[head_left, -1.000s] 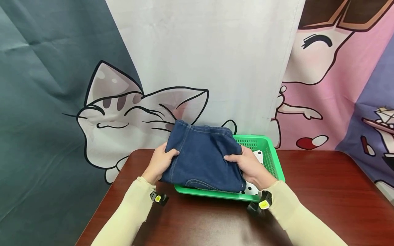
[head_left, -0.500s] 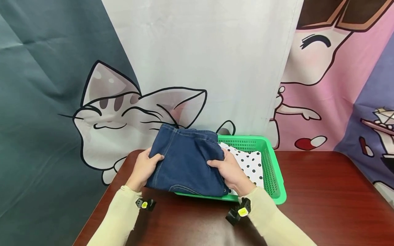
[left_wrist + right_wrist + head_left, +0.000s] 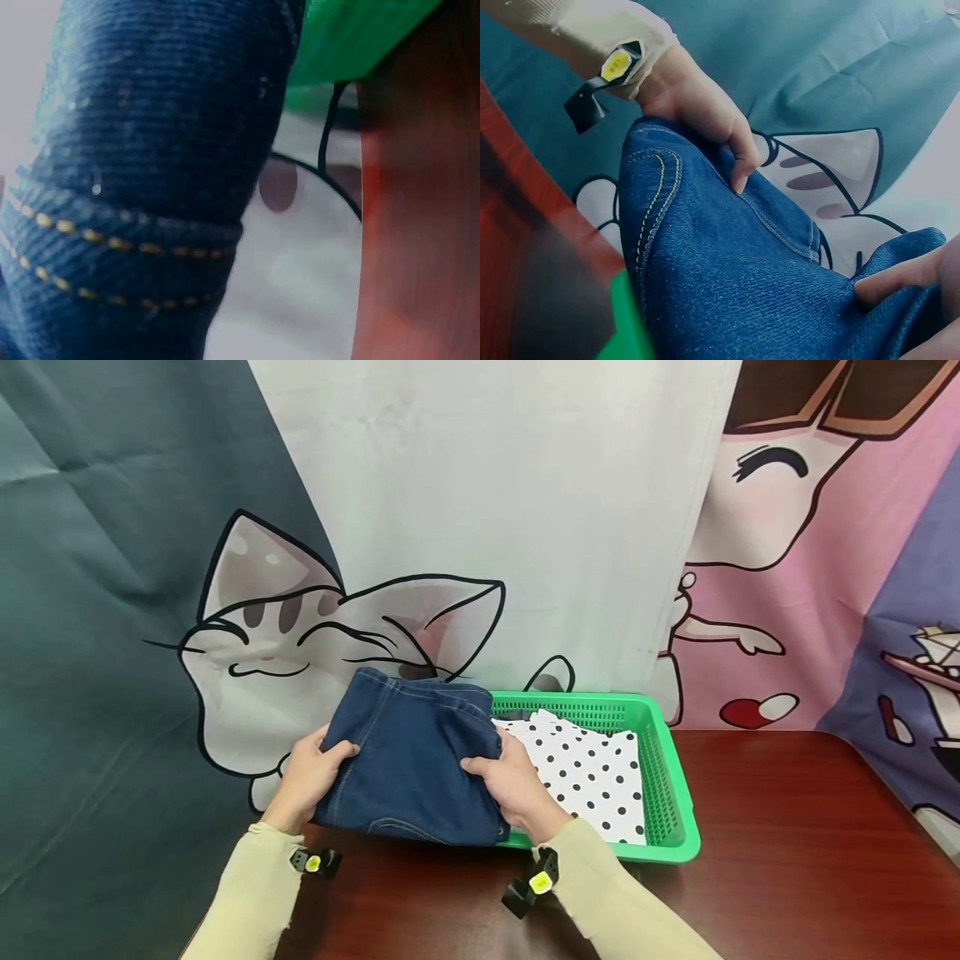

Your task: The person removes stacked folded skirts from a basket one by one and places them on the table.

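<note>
A folded piece of dark blue denim clothing (image 3: 416,760) with pale stitching is held up between both hands, over the left end of a green basket. My left hand (image 3: 309,775) grips its left side, thumb on the front face. On the opposite side my right hand (image 3: 521,785) pinches the cloth, thumb in front and fingers behind. In the left wrist view the denim (image 3: 165,112) fills much of the picture, with a double row of yellow stitches. The right wrist view shows the denim (image 3: 727,255) stretched between both hands, a curved seam near its edge.
The green basket (image 3: 678,802) stands on a reddish-brown table (image 3: 772,827). Inside it lies white cloth with black dots (image 3: 592,777), and a dark grey item (image 3: 513,715) shows at its back left. A cartoon-printed curtain (image 3: 585,527) hangs behind the table.
Both hands have moved left with the denim clothing, from over the basket to its left end. More of the dotted cloth and the basket's inside now shows.
</note>
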Available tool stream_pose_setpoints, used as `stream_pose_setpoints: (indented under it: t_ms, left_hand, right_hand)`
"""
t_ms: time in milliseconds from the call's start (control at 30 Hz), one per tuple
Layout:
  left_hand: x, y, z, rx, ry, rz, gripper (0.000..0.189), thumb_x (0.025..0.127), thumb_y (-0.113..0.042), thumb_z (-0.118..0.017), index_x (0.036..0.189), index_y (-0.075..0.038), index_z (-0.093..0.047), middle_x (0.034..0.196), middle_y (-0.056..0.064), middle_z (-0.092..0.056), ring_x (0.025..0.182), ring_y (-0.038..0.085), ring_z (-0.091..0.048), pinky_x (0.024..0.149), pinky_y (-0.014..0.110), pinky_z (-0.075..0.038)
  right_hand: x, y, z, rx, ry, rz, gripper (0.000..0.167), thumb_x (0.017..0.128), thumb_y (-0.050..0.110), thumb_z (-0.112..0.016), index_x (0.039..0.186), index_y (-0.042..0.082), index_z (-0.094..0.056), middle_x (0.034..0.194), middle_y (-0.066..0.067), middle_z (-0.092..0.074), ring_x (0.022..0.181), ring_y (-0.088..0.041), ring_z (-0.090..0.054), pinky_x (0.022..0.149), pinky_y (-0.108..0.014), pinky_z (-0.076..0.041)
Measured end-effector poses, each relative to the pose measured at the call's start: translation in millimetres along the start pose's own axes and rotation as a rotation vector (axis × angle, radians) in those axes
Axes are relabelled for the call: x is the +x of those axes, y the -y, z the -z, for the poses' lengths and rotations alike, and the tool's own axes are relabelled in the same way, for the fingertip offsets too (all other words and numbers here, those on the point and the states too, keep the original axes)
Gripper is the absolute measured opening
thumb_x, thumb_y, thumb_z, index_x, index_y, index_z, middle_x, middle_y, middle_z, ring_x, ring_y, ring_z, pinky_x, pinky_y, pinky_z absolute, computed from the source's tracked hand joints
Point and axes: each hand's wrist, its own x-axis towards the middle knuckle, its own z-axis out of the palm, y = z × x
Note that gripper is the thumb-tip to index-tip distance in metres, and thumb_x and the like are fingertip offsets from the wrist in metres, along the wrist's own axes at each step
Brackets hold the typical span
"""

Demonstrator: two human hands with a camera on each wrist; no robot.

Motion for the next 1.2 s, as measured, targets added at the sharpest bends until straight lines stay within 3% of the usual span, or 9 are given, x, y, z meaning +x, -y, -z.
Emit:
stream_pose_setpoints:
  t_ms: [333,567,667,867,1033,1200]
  left_hand:
    - [-1.6,16.1,25.0,0.079,-0.017,0.015,0.055,0.098,-0.022,-0.057,0.149,-0.005,-0.047,0.132,0.025,-0.058,0.086,0.017,-0.065,0.073,0.032,-0.055]
    - [0.7,23.5,40.9,0.061,-0.068,0.036,0.051,0.097,-0.021,-0.058,0.145,-0.004,-0.051,0.110,0.014,-0.068,0.075,0.017,-0.067,0.067,0.033,-0.056]
    - [3.9,25.4,44.0,0.066,-0.071,0.038,0.052,0.097,-0.022,-0.059,0.145,-0.004,-0.051,0.109,0.012,-0.068,0.075,0.016,-0.067,0.067,0.032,-0.056]
    - [9.0,36.6,51.7,0.113,-0.102,0.037,0.049,0.097,-0.022,-0.058,0.142,-0.004,-0.054,0.117,0.018,-0.064,0.079,0.015,-0.064,0.069,0.030,-0.054]
    - [12.1,51.1,59.7,0.126,-0.135,0.054,0.052,0.097,-0.022,-0.056,0.145,-0.003,-0.052,0.127,0.024,-0.060,0.083,0.013,-0.062,0.071,0.027,-0.052]
    - [14.5,63.1,65.0,0.147,-0.152,0.071,0.056,0.097,-0.021,-0.055,0.149,-0.004,-0.048,0.136,0.026,-0.056,0.090,0.013,-0.059,0.073,0.023,-0.050]
  right_hand:
    - [9.6,-17,-23,-0.009,0.041,-0.024,0.059,0.091,-0.005,-0.060,0.147,0.000,-0.043,0.139,-0.020,-0.054,0.118,-0.031,-0.059,0.098,-0.042,-0.051]
    - [17.9,-24,-39,-0.006,0.042,-0.009,0.057,0.090,-0.004,-0.062,0.144,-0.001,-0.045,0.135,-0.018,-0.057,0.117,-0.029,-0.059,0.100,-0.041,-0.050]
    - [20.7,-27,-42,-0.001,0.033,-0.029,0.055,0.092,-0.002,-0.063,0.144,-0.001,-0.045,0.135,-0.017,-0.056,0.116,-0.029,-0.059,0.099,-0.041,-0.050]
    - [22.4,-32,-54,0.120,0.056,-0.045,0.057,0.091,-0.002,-0.065,0.144,0.001,-0.044,0.132,-0.015,-0.059,0.113,-0.028,-0.063,0.094,-0.039,-0.054]
    - [22.9,-41,-66,0.260,0.140,-0.045,0.065,0.083,-0.007,-0.070,0.142,0.007,-0.046,0.131,-0.015,-0.061,0.115,-0.029,-0.064,0.094,-0.037,-0.054]
    - [21.5,-53,-77,0.258,0.162,-0.041,0.069,0.078,-0.012,-0.066,0.141,0.007,-0.046,0.132,-0.016,-0.061,0.116,-0.029,-0.063,0.094,-0.035,-0.053]
